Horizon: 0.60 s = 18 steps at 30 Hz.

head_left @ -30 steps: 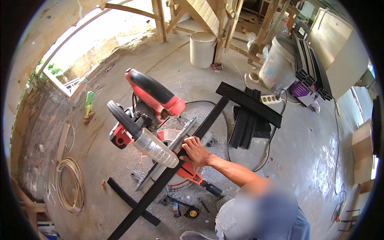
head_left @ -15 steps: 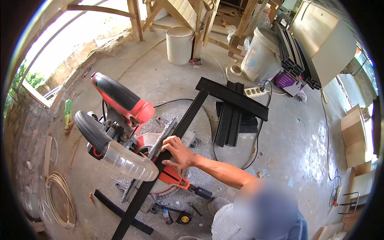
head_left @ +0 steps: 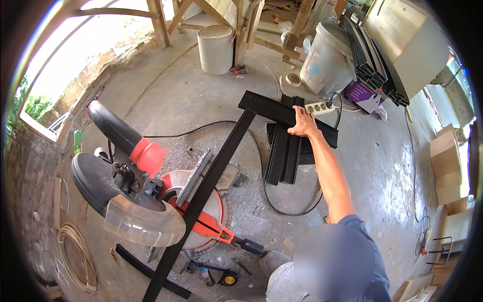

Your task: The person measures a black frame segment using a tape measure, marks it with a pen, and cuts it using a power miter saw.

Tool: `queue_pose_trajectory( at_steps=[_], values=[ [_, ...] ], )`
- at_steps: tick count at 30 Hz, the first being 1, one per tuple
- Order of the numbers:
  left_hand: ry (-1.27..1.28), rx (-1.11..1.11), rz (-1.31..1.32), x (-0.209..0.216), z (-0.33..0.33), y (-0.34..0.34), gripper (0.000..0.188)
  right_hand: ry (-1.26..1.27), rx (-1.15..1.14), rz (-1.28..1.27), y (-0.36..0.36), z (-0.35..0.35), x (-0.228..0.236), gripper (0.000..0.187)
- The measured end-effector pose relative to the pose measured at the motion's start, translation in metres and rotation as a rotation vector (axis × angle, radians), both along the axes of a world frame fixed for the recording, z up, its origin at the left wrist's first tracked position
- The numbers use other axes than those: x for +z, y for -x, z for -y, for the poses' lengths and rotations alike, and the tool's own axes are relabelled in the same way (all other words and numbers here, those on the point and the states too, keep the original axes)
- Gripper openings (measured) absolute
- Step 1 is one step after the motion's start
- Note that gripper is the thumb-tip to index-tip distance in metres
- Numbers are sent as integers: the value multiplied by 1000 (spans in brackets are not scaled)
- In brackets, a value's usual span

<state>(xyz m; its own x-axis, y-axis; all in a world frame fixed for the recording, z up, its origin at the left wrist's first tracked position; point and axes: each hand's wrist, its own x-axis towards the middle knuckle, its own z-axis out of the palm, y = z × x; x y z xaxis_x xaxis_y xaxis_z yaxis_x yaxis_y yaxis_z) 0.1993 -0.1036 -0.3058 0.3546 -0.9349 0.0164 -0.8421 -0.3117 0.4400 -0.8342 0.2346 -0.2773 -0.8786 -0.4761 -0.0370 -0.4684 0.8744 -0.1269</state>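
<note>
Neither of my hands shows in the head view. A person in a blue shirt (head_left: 362, 251) crouches below me. Their hand (head_left: 303, 123) lies flat on a black metal crosspiece (head_left: 274, 111) on the floor. A long black metal tube (head_left: 211, 181) runs from that crosspiece across the table of a red and black mitre saw (head_left: 151, 186). The saw head is raised, and its blade sits under a clear guard (head_left: 146, 224).
A stack of black metal profiles (head_left: 284, 156) lies under the crosspiece, with a white power strip (head_left: 318, 107) beside it. Black cables cross the concrete floor. Two white buckets (head_left: 216, 48) (head_left: 327, 60) stand at the back. A yellow tape measure (head_left: 229, 278) and a cable coil (head_left: 75, 256) lie near the saw.
The person's hand left the tube beside the saw and reached out to the far crosspiece. The view has shifted, so the saw now sits lower and further left.
</note>
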Motion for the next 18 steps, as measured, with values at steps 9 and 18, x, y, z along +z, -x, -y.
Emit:
queue_pose_trajectory(
  at_steps=[9,18],
  values=[
    [-22,143,-48,5,10,15,57,-93,-133,17,-33,57,-9,122],
    [-26,238,-90,6,12,19,57,-65,-166,-43,-40,46,-17,131]
  ],
)
